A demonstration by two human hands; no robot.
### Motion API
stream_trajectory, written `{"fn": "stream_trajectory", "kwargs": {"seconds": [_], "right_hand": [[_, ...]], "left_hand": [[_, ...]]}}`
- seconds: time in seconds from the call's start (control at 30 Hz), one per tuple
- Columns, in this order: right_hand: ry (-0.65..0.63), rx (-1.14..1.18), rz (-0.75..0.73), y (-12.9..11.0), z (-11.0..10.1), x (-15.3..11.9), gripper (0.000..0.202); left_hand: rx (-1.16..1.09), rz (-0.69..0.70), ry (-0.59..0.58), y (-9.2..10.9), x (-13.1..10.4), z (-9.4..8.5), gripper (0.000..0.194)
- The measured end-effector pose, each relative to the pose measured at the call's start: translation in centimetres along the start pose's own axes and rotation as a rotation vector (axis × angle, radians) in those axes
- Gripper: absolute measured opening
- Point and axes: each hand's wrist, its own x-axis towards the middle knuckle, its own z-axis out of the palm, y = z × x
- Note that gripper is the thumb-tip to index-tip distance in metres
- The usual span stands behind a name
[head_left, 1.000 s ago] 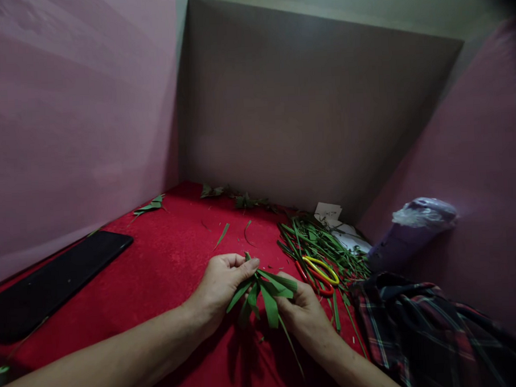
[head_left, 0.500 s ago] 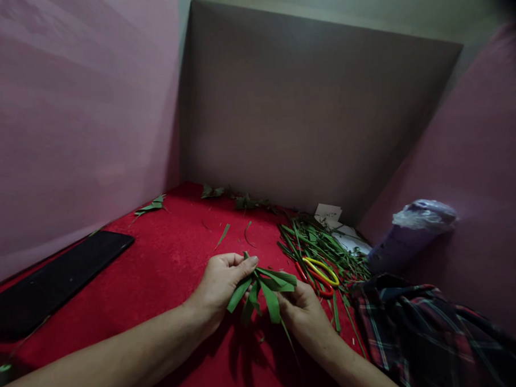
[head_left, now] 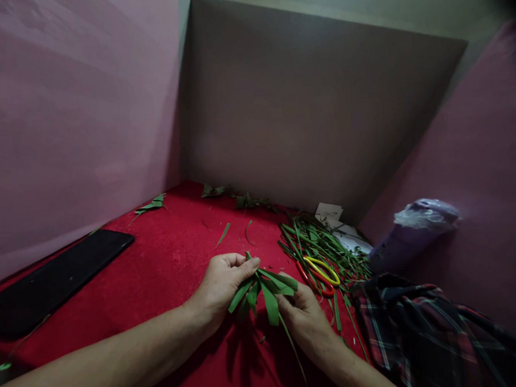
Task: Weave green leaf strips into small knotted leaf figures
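My left hand [head_left: 228, 283] pinches a bunch of folded green leaf strips [head_left: 270, 304] between thumb and fingers, and their loose ends fan out downward and to the right. My right hand [head_left: 303, 311] is at the right side of the bunch, its fingers closed and partly hidden behind the leaves. From that hand a thin leaf strand [head_left: 293, 343] trails down toward me. Both hands are just above the red cloth [head_left: 171, 277], where the shadow of the leaves falls.
Right of my hands lie scissors with red and yellow handles [head_left: 323, 273] and a heap of long green leaves [head_left: 315, 239]. Beyond them are white paper [head_left: 328, 212] and a purple plastic-wrapped object [head_left: 409, 232]. A plaid cloth [head_left: 435, 328] is nearest right; a black slab [head_left: 69, 281] lies left.
Both hands stay in almost the same place. The thin strand at my right hand now hangs out lower and farther right, and the lower leaf ends have shifted slightly.
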Motion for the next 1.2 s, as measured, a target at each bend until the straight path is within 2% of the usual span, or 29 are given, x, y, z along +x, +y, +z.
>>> {"fn": "stream_trajectory", "kwargs": {"seconds": [0.23,0.7,1.2], "right_hand": [[-0.024,-0.109,-0.089,-0.8,-0.1,0.0,0.018],[0.017,-0.144,-0.064,-0.2,-0.2,0.0,0.01],[0.014,-0.181,-0.124,0.2,-0.5,0.0,0.027]], "left_hand": [[0.01,-0.007,-0.001,0.1,-0.1,0.0,0.031],[0.003,-0.015,-0.001,-0.1,0.1,-0.1,0.03],[-0.019,-0.016,-0.01,-0.4,0.2,-0.2,0.031]]}}
